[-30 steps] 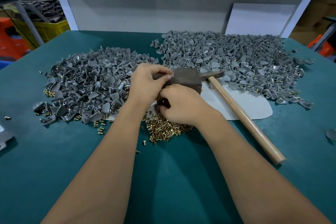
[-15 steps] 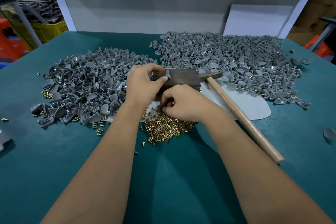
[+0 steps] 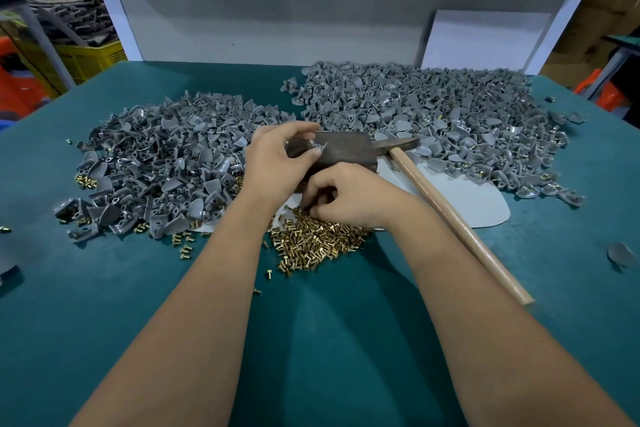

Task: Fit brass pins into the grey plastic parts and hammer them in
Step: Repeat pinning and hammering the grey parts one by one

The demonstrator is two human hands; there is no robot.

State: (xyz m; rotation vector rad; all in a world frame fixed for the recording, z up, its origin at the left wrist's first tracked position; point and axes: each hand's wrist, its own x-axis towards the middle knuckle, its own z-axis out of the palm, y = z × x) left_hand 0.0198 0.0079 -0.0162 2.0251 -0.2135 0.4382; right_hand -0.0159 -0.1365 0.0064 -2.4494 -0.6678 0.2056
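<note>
My left hand [image 3: 277, 163] pinches a small grey plastic part [image 3: 317, 148] against the near left corner of a dark metal block [image 3: 343, 151]. Lower down, my right hand [image 3: 349, 196] has its fingertips in the heap of brass pins [image 3: 311, 243] just in front of the block; whether a pin is between the fingers is hidden. A hammer [image 3: 450, 215] with a wooden handle lies to the right, its head resting beside the block. One pile of grey parts [image 3: 159, 163] lies to the left, a larger pile of grey parts [image 3: 433, 118] at the back right.
Everything sits on a green table mat [image 3: 311, 340], with a pale sheet [image 3: 478, 204] under the block and hammer. Stray brass pins [image 3: 183, 243] lie near the left pile. A white board [image 3: 481, 38] leans on the back wall. A yellow crate [image 3: 90, 59] stands off the table's left.
My right hand has dropped from beside the block down to the brass pin heap. My left hand stays at the block with the grey part.
</note>
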